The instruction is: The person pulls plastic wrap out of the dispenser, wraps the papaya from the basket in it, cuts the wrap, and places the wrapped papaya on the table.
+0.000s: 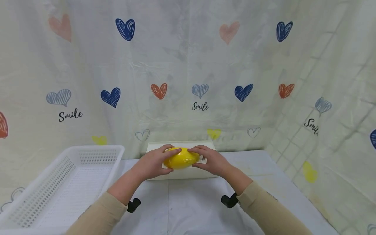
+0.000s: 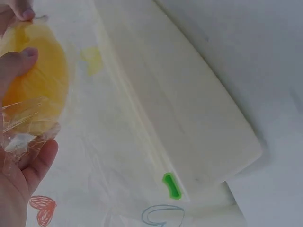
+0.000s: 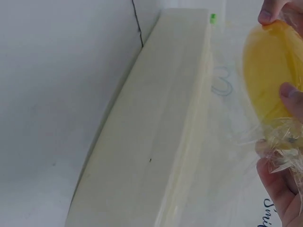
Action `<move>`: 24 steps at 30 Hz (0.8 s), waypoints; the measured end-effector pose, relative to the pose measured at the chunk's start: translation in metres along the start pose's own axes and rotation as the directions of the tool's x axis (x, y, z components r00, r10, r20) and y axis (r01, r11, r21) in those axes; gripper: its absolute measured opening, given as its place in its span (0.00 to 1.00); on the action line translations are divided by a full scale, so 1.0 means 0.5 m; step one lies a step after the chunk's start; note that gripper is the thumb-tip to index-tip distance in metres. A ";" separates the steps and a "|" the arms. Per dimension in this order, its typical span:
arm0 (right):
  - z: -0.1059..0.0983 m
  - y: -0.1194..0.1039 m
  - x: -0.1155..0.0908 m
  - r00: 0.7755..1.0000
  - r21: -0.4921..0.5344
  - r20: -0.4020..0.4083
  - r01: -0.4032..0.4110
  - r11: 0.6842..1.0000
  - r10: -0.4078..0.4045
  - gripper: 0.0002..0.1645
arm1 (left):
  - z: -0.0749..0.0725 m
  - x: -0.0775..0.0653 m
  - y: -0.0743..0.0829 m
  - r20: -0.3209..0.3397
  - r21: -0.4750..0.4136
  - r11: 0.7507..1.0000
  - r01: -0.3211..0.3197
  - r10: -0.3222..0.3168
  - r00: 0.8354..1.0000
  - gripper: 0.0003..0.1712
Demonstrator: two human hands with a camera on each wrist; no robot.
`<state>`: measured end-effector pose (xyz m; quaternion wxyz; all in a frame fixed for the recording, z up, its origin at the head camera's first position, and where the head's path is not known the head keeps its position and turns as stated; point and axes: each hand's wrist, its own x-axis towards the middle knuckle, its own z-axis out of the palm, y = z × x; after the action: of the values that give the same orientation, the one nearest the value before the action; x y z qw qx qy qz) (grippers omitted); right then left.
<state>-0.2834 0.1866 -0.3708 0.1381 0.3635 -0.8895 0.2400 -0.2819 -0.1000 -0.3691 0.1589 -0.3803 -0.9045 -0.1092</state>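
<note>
A smooth yellow oval object, shaped like a fruit, is held up between both hands in front of the body. Clear plastic film covers it and bunches up at its ends. My left hand grips its left end between thumb and fingers. At the opposite end, my right hand pinches it and the gathered film. Behind and below the hands lies a long off-white box, with a small green piece on its edge.
On the left stands a white perforated plastic basket. A white cover lies over the table. Behind it hangs a pale curtain printed with hearts and "Smile" lettering, which continues along the right side.
</note>
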 end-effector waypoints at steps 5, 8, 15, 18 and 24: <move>-0.013 0.000 0.015 0.999 0.035 0.007 -0.040 0.999 0.040 0.35 | -0.029 0.016 0.002 0.016 -0.010 1.000 -0.003 0.003 1.000 0.47; -0.019 0.001 0.020 0.999 0.044 0.002 -0.047 0.998 0.047 0.35 | -0.043 0.023 0.003 0.033 -0.005 1.000 0.008 -0.008 0.999 0.47; -0.035 0.006 0.036 1.000 0.029 -0.030 -0.009 1.000 0.010 0.36 | -0.068 0.039 0.003 0.041 -0.019 1.000 0.010 -0.009 0.999 0.46; -0.044 0.004 0.043 1.000 0.029 -0.029 -0.005 1.000 0.006 0.36 | -0.076 0.045 0.001 0.045 -0.011 1.000 0.017 -0.016 0.999 0.46; -0.064 -0.004 0.052 1.000 0.034 -0.020 -0.018 0.999 0.019 0.35 | -0.093 0.057 0.002 0.056 -0.001 1.000 0.031 -0.031 0.998 0.46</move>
<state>-0.2981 0.1871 -0.3320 0.1388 0.3549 -0.8873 0.2598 -0.2905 -0.0955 -0.3153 0.1314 -0.3691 -0.9144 -0.1017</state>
